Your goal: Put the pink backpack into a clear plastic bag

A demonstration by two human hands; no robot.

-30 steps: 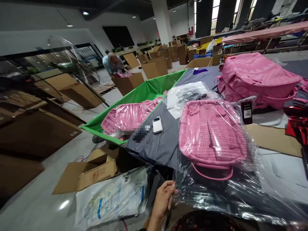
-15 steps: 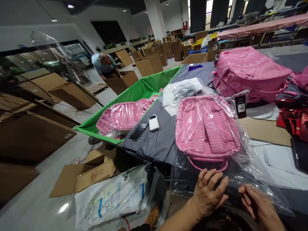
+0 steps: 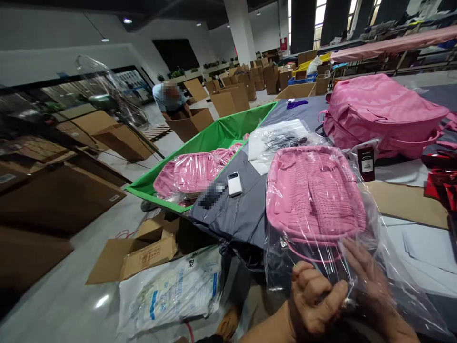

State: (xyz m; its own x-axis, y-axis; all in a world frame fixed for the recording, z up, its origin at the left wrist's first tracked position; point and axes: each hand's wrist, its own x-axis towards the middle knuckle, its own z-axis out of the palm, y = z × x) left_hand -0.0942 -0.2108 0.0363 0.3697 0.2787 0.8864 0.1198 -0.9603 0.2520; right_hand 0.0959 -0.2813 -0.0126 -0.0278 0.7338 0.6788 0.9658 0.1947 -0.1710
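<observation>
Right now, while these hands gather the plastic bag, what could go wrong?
The left hand bunches the clear plastic bag tightly, so the thin film might tear. The pink backpack lies near the edge of the grey-covered table, with the bag hanging over, so a strong pull could perhaps drag it off.

We stand in a wide warehouse hall, with white walls [image 3: 64, 62] and a dark panel [image 3: 175, 54] at the far end. A square white pillar [image 3: 241, 31] rises ahead, and tall windows [image 3: 320, 24] on the right let in daylight. Small ceiling lights [image 3: 127, 21] glow overhead, reflecting on the polished grey floor [image 3: 74, 300]. A standing fan [image 3: 110, 90] stands before a glazed partition [image 3: 121, 81] on the left.
</observation>
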